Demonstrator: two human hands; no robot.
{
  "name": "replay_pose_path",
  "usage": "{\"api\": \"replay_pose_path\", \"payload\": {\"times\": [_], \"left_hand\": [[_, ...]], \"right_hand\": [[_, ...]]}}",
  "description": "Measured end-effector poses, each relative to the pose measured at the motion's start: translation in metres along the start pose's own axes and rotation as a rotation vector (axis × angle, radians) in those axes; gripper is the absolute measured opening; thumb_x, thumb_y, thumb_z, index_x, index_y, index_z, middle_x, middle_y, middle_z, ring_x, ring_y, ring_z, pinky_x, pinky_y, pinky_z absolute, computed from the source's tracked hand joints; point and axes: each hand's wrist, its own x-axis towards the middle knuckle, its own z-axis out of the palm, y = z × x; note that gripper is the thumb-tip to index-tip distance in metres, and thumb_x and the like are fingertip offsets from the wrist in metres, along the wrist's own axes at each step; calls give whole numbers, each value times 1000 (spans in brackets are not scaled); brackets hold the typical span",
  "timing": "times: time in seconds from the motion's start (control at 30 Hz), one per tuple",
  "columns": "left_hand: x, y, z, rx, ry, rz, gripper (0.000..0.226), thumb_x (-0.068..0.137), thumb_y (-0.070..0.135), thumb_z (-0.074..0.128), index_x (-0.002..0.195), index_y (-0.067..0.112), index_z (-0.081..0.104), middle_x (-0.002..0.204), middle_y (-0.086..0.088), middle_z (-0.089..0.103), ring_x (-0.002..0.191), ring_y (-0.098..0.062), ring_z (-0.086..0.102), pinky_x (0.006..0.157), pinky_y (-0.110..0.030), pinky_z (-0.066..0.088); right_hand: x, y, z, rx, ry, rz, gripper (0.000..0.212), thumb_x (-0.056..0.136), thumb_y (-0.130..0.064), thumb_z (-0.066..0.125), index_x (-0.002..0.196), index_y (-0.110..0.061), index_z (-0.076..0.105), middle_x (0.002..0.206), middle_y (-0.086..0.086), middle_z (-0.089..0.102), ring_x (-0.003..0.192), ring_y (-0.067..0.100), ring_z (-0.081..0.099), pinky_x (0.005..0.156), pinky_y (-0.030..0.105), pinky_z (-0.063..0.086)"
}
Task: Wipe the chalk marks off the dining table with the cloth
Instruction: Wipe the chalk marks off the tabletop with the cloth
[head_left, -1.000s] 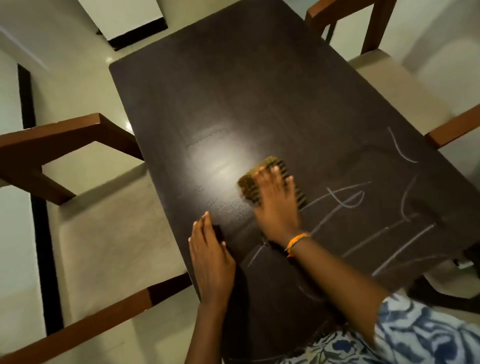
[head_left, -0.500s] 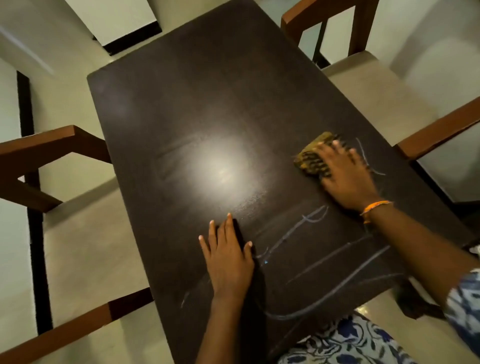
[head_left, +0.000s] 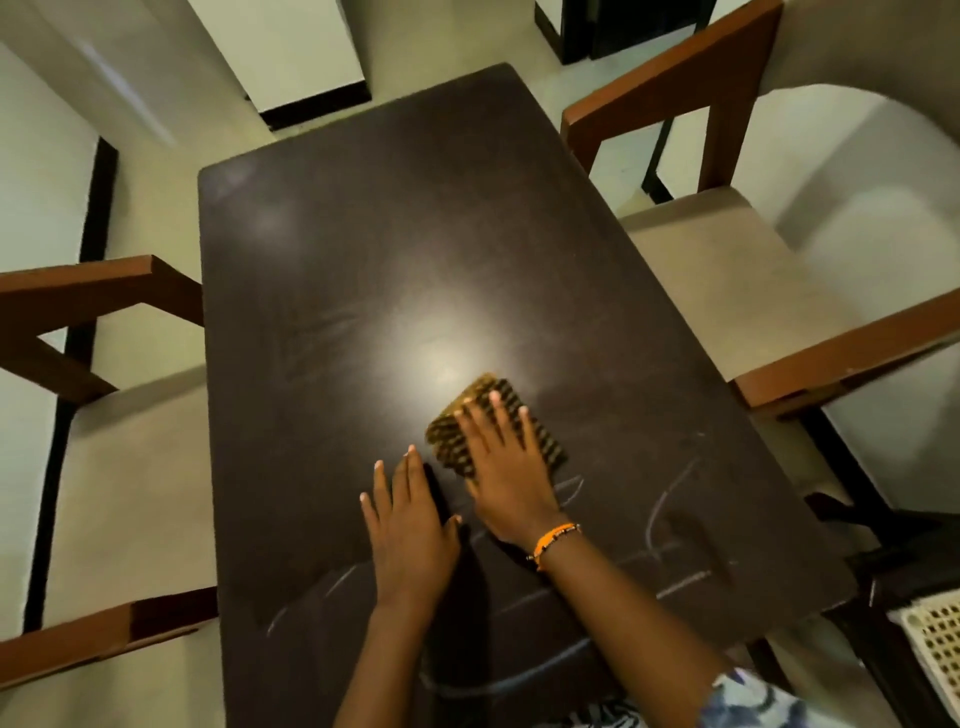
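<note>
wiping mid-stroke: cloth is pressed flat by right hand, fingers straight; left hand is braced flat on counter. chalk marks nearer the front edge are judged next.

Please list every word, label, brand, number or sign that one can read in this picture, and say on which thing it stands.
There is no readable text.
The chalk marks on the dining table are loose strokes, not clear letters.
The cloth under the right hand shows only a woven pattern, no label.

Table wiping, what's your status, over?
Right hand flat on cloth. Left hand flat on table. Chalk marks remain near edge. Nothing blocking.
</note>
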Motion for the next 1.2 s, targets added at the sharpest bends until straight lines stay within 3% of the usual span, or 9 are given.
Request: {"api": "replay_pose_path", "payload": {"times": [0.13,0.33,0.47,0.53,0.67,0.8,0.93,1.03,1.2], "left_hand": [[7,28,11,14,-25,32,89,85,31,60,148,12,0,158,-3,5,145,-26,-10,117,-46,-2],[25,57,22,37,-71,80,93,83,39,61,148,12,0,158,-3,5,145,-24,-14,116,-46,-8],[30,59,24,-1,-62,22,97,80,38,65,148,12,0,159,-3,3,145,-22,-11,115,-44,-9],[28,55,24,-9,-57,-25,100,80,38,66,148,11,-2,159,-3,-1,145,-21,-11,115,-43,-8],[26,47,22,-67,-12,-118,90,85,25,61,148,8,0,159,-5,0,145,-25,-10,117,-45,-2],[30,50,18,-129,-25,-149,95,82,21,66,148,7,-2,159,-6,-3,144,-27,-13,117,-44,-2],[46,60,15,-39,-66,-68,100,79,33,68,148,10,-1,159,-4,-3,145,-23,-12,117,-42,-5],[51,70,16,66,-116,-45,97,76,36,69,148,10,8,159,-6,5,146,-20,3,117,-40,-5],[53,70,20,138,-102,-46,100,72,39,72,147,11,14,158,-5,12,145,-16,12,118,-35,-2]], "right_hand": [[-8,63,-25,-11,-32,-168,71,83,-30,49,148,-23,21,159,-3,15,148,21,3,118,43,-2],[-13,187,-76,-27,121,288,69,84,-21,54,146,-18,26,157,5,23,147,25,9,118,47,9],[5,149,-57,-26,210,464,72,83,-25,57,146,-13,25,156,10,23,146,32,11,116,52,5],[11,106,-39,-27,185,346,73,82,-27,57,147,-13,24,156,10,24,146,33,12,116,53,4],[26,33,-11,16,-29,-130,68,88,-32,46,149,-16,18,159,4,17,147,28,1,116,48,-7],[47,60,-24,-1,-97,-365,69,86,-31,46,148,-23,19,159,-3,15,148,20,0,118,44,-3],[67,141,-56,36,44,-112,67,83,-25,51,146,-22,28,156,-2,24,147,20,9,118,44,2],[83,203,-79,25,142,77,64,81,-23,50,143,-17,34,153,5,31,146,26,17,117,51,10],[101,180,-70,23,238,346,70,83,-28,55,145,-12,28,155,11,27,145,32,14,116,53,5]]}}
